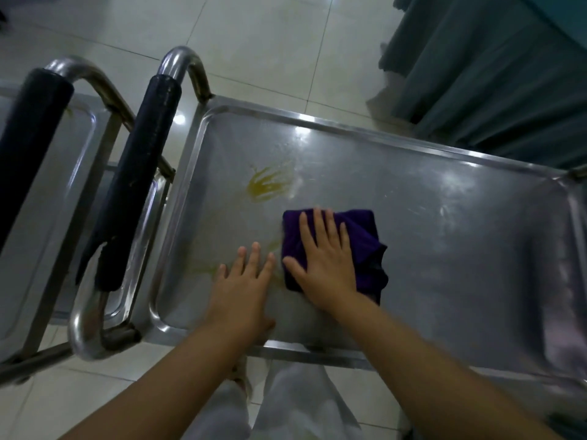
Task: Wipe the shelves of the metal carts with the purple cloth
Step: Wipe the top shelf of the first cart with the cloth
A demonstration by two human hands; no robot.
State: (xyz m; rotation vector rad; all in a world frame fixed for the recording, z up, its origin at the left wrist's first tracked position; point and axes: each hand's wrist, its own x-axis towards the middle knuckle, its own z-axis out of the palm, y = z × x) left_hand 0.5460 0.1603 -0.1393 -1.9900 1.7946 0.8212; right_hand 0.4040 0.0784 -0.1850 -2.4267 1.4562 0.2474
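Stainless steel, smeared yellow — the top shelf (413, 223) of the nearer metal cart (317, 352) is where you are working, with your right hand (324, 268) flat on the folded purple cloth (359, 236), fingers straight and slightly spread across it. Your left hand (244, 281) rests bare on the shelf just beside the cloth, fingers straight and close together, pinching nothing.

To do this stroke well, keep your palm's weight over the middle of the cloth and carry it up toward the yellow splash stain (270, 185), which lies on the shelf just beyond the cloth, nearer the padded handle (139, 173). Fainter yellow streaks (203, 266) sit by your left fingertips — judged from here, they need a pass too, so lift that hand clear first. Work into the raised rim, where residue is likely to collect.

The cloth is a deep purple pad, folded thick, its right edge bunched. A second cart (47, 192) stands at the left, its shelf showing a small yellow mark.
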